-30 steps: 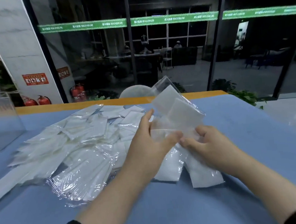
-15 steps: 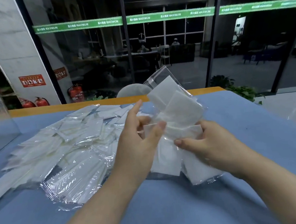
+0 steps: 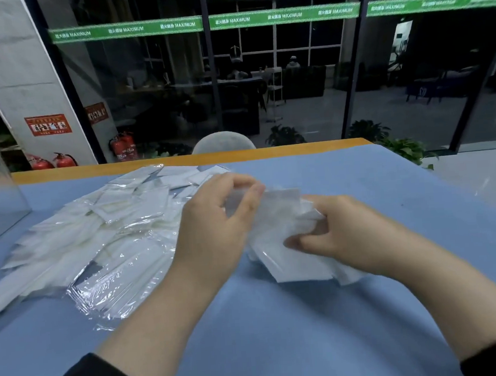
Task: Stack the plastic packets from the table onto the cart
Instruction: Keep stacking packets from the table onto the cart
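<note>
A wide heap of plastic packets [image 3: 97, 233] is lying on the blue table [image 3: 280, 332] just beside the left hand [image 3: 214, 234]. Both hands are grasping 1 small bundle of packets [image 3: 286, 244] between them, the right hand [image 3: 341, 237] pinching its near edge. The slick film could be letting packets slide out and scatter, and the cart is not showing here.

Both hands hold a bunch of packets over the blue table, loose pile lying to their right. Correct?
Not quite. The head view shows the loose pile to the left of the hands. Left hand and right hand do hold the bunch of packets over the blue table.
</note>
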Motion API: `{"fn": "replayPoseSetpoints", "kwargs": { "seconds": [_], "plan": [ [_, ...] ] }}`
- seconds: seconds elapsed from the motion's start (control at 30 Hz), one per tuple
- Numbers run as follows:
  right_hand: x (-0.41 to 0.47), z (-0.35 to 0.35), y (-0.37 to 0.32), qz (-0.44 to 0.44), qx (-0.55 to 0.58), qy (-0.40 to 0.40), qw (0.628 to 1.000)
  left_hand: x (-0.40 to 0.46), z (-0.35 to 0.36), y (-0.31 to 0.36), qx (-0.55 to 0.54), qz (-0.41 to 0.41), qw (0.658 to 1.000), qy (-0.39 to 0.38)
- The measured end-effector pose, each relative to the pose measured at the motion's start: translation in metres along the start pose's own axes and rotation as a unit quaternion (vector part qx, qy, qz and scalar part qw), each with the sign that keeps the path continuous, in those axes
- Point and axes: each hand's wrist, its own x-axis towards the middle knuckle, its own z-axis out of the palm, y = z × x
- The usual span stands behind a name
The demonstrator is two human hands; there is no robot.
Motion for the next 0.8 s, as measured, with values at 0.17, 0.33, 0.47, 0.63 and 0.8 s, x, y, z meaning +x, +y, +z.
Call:
{"fn": "replayPoseSetpoints", "kwargs": {
  "seconds": [0.17,0.33,0.47,0.63,0.8],
  "plan": [
    [-0.005,-0.002,0.007,0.0,0.04,-0.011,0.999,-0.001,0.004,-0.013,-0.11,-0.119,0.983,-0.086],
    [-0.001,0.001,0.005,-0.045,0.116,0.058,0.991,-0.003,0.008,-0.006,-0.164,-0.108,0.98,-0.021],
    [0.002,0.002,0.018,0.0,0.083,0.016,0.996,-0.003,0.01,-0.015,-0.182,-0.219,0.958,0.024],
    [0.002,0.003,0.02,-0.027,0.148,0.05,0.987,-0.001,0.007,-0.012,-0.245,-0.235,0.94,0.025],
    [0.004,0.008,0.018,-0.024,0.16,0.057,0.985,-0.003,0.008,-0.015,-0.239,-0.251,0.938,0.023]
  ]
}}
